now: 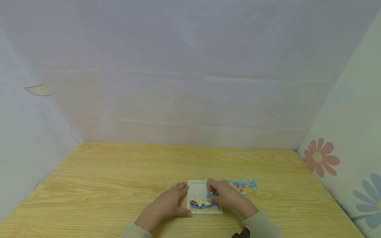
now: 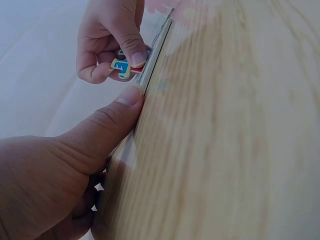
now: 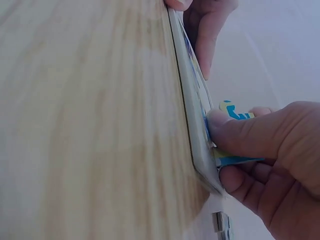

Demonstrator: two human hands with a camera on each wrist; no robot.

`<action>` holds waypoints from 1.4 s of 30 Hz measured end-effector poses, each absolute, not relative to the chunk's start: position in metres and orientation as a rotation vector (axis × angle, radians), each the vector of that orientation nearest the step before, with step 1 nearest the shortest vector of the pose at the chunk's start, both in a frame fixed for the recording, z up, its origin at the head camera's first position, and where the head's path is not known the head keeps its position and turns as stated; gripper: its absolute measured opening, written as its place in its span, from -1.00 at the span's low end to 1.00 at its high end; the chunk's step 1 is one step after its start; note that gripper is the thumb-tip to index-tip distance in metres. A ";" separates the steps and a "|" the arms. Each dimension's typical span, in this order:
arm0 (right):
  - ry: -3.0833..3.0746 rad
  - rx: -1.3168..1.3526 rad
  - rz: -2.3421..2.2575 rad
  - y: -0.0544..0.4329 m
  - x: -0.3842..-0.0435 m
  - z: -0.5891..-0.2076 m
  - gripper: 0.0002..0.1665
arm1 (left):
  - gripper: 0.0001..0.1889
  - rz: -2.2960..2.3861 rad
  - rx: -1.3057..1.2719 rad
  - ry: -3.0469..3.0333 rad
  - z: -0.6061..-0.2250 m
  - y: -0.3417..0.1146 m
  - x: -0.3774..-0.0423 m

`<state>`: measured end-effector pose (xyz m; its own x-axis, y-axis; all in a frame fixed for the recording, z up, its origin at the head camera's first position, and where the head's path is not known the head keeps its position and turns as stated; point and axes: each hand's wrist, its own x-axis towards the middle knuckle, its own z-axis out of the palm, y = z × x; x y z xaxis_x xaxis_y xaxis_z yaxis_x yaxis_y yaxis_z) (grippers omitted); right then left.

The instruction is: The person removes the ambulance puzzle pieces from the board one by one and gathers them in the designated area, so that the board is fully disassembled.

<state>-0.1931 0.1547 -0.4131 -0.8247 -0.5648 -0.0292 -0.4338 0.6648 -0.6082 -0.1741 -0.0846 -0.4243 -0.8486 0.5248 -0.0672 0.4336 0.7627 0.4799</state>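
A jigsaw puzzle board (image 1: pixel 197 189) with a pale raised frame lies on the table. Along its near side, joined pieces (image 1: pixel 198 204) form a yellow vehicle with blue wheels; its far part shows bare backing. My left hand (image 1: pixel 169 202) rests along the board's left edge, fingers reaching to the far corner and thumb at the near corner. Over the board's right side, my right hand (image 1: pixel 228 195) pinches a puzzle piece (image 3: pixel 234 113) between thumb and fingers. Blue and pale yellow show on that piece, which stands tilted close over the board; the fingers partly hide it.
Several loose puzzle pieces (image 1: pixel 240 183) lie on the wooden table (image 1: pixel 119 172) just right of the board, partly behind my right hand. A pale cloth wall (image 1: pixel 190 99) rises at the table's back edge, and a flower-printed one (image 1: pixel 342 132) stands along the right.
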 end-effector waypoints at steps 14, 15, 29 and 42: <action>2.591 -0.820 -1.088 0.164 -0.193 -0.423 -0.71 | 0.02 0.683 0.752 2.758 -0.424 -0.085 -0.174; 2.578 -0.808 -1.132 0.165 -0.194 -0.426 -0.73 | 0.02 0.681 0.752 2.759 -0.424 -0.085 -0.174; 2.543 -0.374 -1.579 0.178 -0.192 -0.434 -0.74 | 0.01 0.659 0.747 2.764 -0.423 -0.084 -0.175; 2.360 -0.074 -1.800 0.199 -0.182 -0.424 -0.59 | 0.01 0.661 0.749 2.754 -0.424 -0.085 -0.174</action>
<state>-0.1824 0.1992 -0.4242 -0.9839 -0.1431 -0.1066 0.0650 0.2690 -0.9609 -0.1744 -0.0850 -0.4235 -0.8483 0.5229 -0.0839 0.4278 0.7700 0.4733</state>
